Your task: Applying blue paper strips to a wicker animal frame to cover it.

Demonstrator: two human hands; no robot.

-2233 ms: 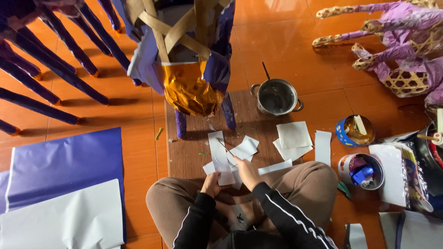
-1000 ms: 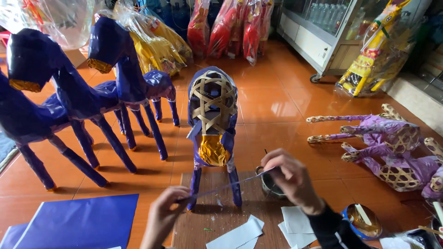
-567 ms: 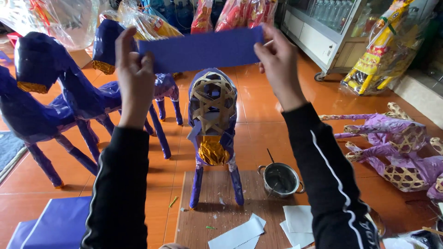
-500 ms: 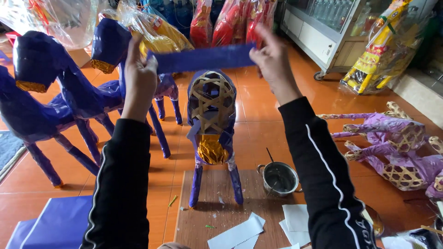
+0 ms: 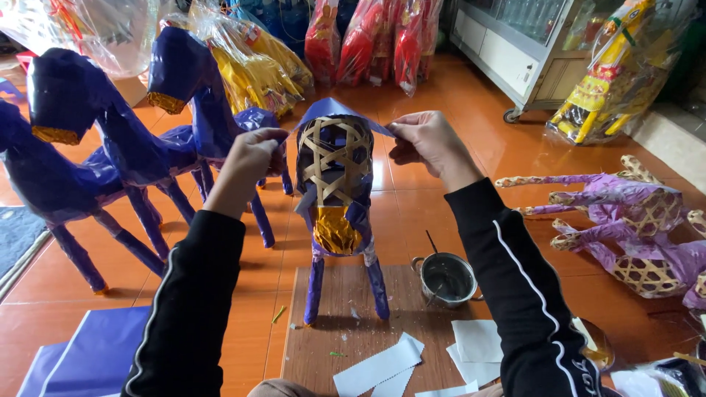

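A woven bamboo horse frame [image 5: 334, 165], partly covered in blue paper with a gold foil patch, stands on a wooden board [image 5: 346, 345]. A blue paper strip [image 5: 332, 108] lies draped over the top of the frame. My left hand [image 5: 252, 158] pinches the strip's left end beside the frame. My right hand [image 5: 428, 141] pinches its right end. Both arms wear black sleeves.
Finished blue paper horses [image 5: 110, 158] stand at left. Purple paper figures [image 5: 625, 228] lie on the floor at right. A small metal pot [image 5: 446, 279] and white paper pieces [image 5: 382, 364] sit on the board. Blue sheets [image 5: 81, 353] lie at lower left. Wrapped red and yellow figures line the back.
I lifted the blue strip from the board up high, then brought it down. It now rests across the top of the bamboo frame, held at both ends.
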